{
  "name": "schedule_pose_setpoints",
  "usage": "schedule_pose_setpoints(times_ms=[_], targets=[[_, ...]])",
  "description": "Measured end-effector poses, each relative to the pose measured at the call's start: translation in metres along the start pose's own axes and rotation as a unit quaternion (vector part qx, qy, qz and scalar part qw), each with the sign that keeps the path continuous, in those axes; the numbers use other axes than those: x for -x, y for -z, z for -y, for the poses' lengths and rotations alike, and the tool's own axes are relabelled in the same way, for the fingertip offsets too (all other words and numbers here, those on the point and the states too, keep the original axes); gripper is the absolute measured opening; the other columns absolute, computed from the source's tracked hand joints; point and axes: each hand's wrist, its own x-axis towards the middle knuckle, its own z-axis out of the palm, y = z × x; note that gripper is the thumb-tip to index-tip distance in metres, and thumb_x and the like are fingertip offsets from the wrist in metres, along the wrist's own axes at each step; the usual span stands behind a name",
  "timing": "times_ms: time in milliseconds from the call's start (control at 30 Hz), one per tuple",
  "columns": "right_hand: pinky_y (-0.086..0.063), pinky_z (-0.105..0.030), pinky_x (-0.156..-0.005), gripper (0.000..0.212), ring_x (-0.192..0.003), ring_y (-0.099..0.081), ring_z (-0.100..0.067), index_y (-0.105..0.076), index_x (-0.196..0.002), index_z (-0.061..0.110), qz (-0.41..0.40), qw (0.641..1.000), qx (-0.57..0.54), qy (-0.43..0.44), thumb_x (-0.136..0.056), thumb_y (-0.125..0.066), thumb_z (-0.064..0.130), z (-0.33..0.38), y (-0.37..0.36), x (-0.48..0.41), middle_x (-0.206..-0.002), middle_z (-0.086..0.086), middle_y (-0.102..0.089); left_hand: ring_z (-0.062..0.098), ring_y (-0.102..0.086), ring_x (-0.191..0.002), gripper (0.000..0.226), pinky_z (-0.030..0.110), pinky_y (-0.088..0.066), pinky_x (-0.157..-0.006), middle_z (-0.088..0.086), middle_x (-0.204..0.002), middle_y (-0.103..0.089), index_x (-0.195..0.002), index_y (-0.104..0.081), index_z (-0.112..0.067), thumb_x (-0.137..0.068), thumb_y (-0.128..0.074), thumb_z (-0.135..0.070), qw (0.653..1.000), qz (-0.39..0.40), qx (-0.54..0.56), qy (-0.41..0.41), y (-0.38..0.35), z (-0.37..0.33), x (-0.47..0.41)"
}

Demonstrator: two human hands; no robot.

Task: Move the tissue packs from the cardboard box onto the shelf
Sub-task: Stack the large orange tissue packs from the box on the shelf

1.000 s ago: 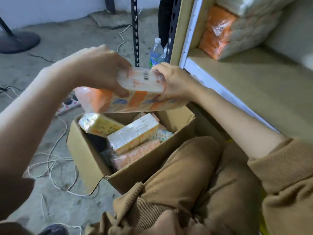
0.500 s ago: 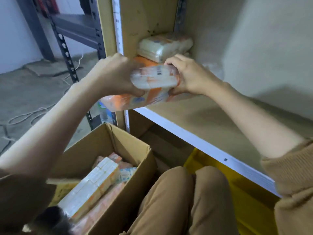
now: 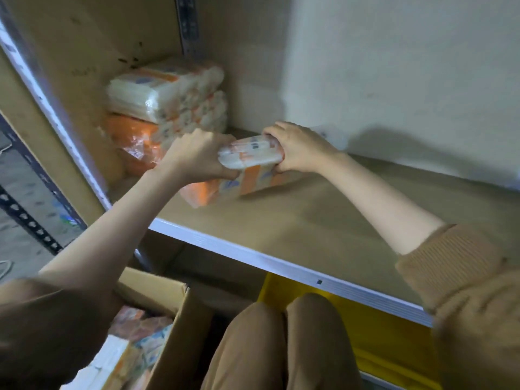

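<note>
An orange-and-white tissue pack (image 3: 247, 170) is held between both hands, low over the shelf board (image 3: 295, 220), its underside close to or touching the wood. My left hand (image 3: 197, 157) grips its left end and my right hand (image 3: 295, 147) grips its right end. Two similar packs are stacked in the shelf's back left corner, a white one (image 3: 166, 91) on an orange one (image 3: 135, 142). The open cardboard box (image 3: 174, 327) is at the lower left, with more tissue packs (image 3: 132, 344) inside, partly hidden by my left arm.
The shelf has a white front edge (image 3: 281, 266) and a pale back wall (image 3: 394, 66). A yellow bin (image 3: 388, 342) sits under the shelf. My knees in brown trousers (image 3: 281, 347) are at the bottom centre. A black perforated rack post (image 3: 25, 215) stands at the left.
Both hands carried the tissue pack up from over the box, across the shelf's front edge, and down onto the board beside the stacked packs. The view followed toward the shelf.
</note>
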Motion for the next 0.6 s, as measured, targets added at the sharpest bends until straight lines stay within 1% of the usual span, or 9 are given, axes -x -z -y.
schedule_pose_setpoints(times_ms=[100,200,267,333,400,433,500,533,600], targets=[[-0.044,-0.034,-0.085,0.054,-0.111,-0.053,-0.027,-0.052,-0.119,0.010,0.017,1.000,0.016,-0.017,-0.070,-0.071,0.020,-0.011,-0.009,-0.009,-0.117,-0.011,-0.058,0.034,-0.060,-0.103,0.077,0.037,-0.049,-0.082,0.016,-0.117,-0.066,-0.129,-0.055,-0.023,-0.059,-0.065,-0.055,0.997,0.053,0.045,0.045,-0.014,0.005,-0.023],[-0.043,-0.033,-0.089,0.049,-0.116,-0.052,-0.027,-0.050,-0.123,0.010,0.032,0.999,0.025,-0.033,-0.078,-0.067,0.021,-0.019,-0.020,-0.013,-0.125,-0.011,-0.056,0.028,-0.062,-0.090,0.053,0.033,-0.048,-0.075,0.018,-0.107,-0.069,-0.117,-0.065,-0.011,-0.073,-0.073,-0.039,0.987,0.079,0.116,0.083,-0.029,0.015,-0.041],[-0.040,-0.034,-0.097,0.055,-0.125,-0.046,-0.025,-0.043,-0.133,0.011,0.027,0.999,0.021,-0.039,-0.083,-0.064,0.021,-0.022,-0.025,-0.012,-0.136,-0.009,-0.050,0.025,-0.060,-0.086,0.045,0.030,-0.045,-0.073,0.016,-0.102,-0.069,-0.111,-0.068,-0.011,-0.074,-0.073,-0.035,0.979,0.077,0.161,0.097,-0.036,0.023,-0.050],[-0.035,-0.032,-0.104,0.058,-0.133,-0.039,-0.022,-0.037,-0.139,0.011,0.000,0.999,0.006,-0.045,-0.086,-0.060,0.020,-0.025,-0.028,-0.011,-0.144,-0.007,-0.042,0.020,-0.057,-0.087,0.044,0.028,-0.044,-0.073,0.011,-0.099,-0.067,-0.111,-0.068,-0.011,-0.074,-0.074,-0.034,0.966,0.077,0.213,0.122,-0.036,0.031,-0.058],[-0.033,-0.031,-0.107,0.055,-0.135,-0.037,-0.021,-0.038,-0.139,0.010,-0.029,0.998,-0.011,-0.046,-0.088,-0.058,0.019,-0.027,-0.035,-0.010,-0.146,-0.006,-0.039,0.018,-0.056,-0.092,0.050,0.025,-0.043,-0.071,0.005,-0.097,-0.064,-0.109,-0.069,-0.016,-0.067,-0.076,-0.042,0.946,0.079,0.275,0.153,-0.035,0.041,-0.064],[-0.034,-0.032,-0.107,0.052,-0.134,-0.038,-0.021,-0.041,-0.137,0.009,-0.034,0.998,-0.018,-0.052,-0.088,-0.057,0.018,-0.028,-0.040,-0.008,-0.145,-0.006,-0.041,0.018,-0.057,-0.096,0.052,0.024,-0.044,-0.075,0.004,-0.099,-0.064,-0.107,-0.069,-0.019,-0.064,-0.076,-0.046,0.941,0.075,0.287,0.162,-0.035,0.046,-0.068],[-0.034,-0.032,-0.105,0.046,-0.130,-0.043,-0.024,-0.048,-0.131,0.005,-0.024,0.996,-0.052,-0.064,-0.087,-0.058,0.015,-0.027,-0.052,-0.005,-0.140,-0.011,-0.047,0.023,-0.059,-0.106,0.049,0.030,-0.045,-0.087,0.008,-0.107,-0.066,-0.110,-0.069,-0.016,-0.070,-0.073,-0.044,0.948,0.057,0.254,0.183,-0.040,0.057,-0.076],[-0.030,-0.030,-0.105,0.045,-0.129,-0.044,-0.026,-0.049,-0.129,0.001,-0.001,0.995,-0.078,-0.068,-0.086,-0.058,0.012,-0.026,-0.059,-0.003,-0.138,-0.014,-0.048,0.027,-0.059,-0.109,0.048,0.033,-0.045,-0.090,0.012,-0.112,-0.067,-0.113,-0.067,-0.013,-0.075,-0.071,-0.041,0.956,0.043,0.219,0.192,-0.044,0.063,-0.079],[-0.023,-0.024,-0.105,0.045,-0.131,-0.041,-0.026,-0.047,-0.130,-0.001,0.069,0.990,-0.101,-0.076,-0.087,-0.057,0.009,-0.021,-0.073,0.002,-0.141,-0.016,-0.045,0.033,-0.056,-0.116,0.051,0.036,-0.043,-0.095,0.020,-0.125,-0.061,-0.125,-0.059,-0.010,-0.081,-0.068,-0.033,0.978,0.024,0.117,0.169,-0.050,0.064,-0.077]])
